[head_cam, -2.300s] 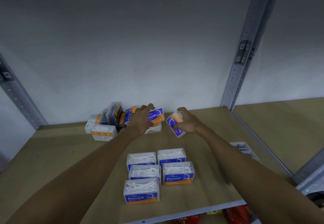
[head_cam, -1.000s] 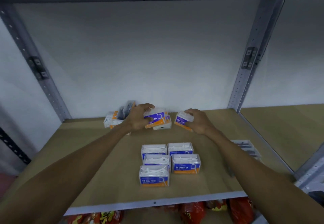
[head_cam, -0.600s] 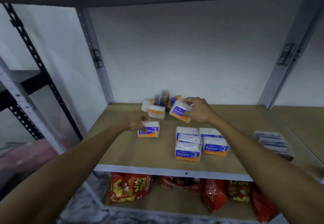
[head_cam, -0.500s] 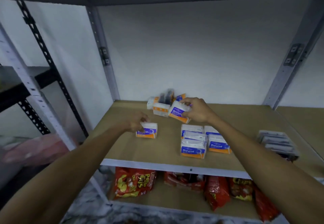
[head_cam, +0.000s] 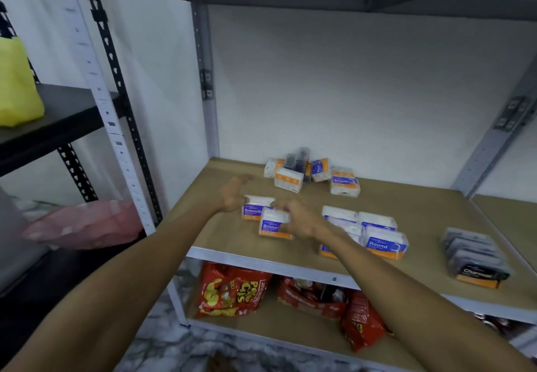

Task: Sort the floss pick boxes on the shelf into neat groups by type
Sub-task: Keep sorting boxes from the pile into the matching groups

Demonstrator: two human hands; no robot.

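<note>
Touching the hands: two Smooth boxes (front-left shelf).

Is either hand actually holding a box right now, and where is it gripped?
The right hand grips a Smooth box by its top right end. The left hand is open, holding nothing.

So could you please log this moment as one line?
right hand: setting second Smooth box | left hand: open by first Smooth box | unsorted pile: remains

Two white-and-orange Smooth boxes lie side by side left of the grouped Round boxes.
</note>
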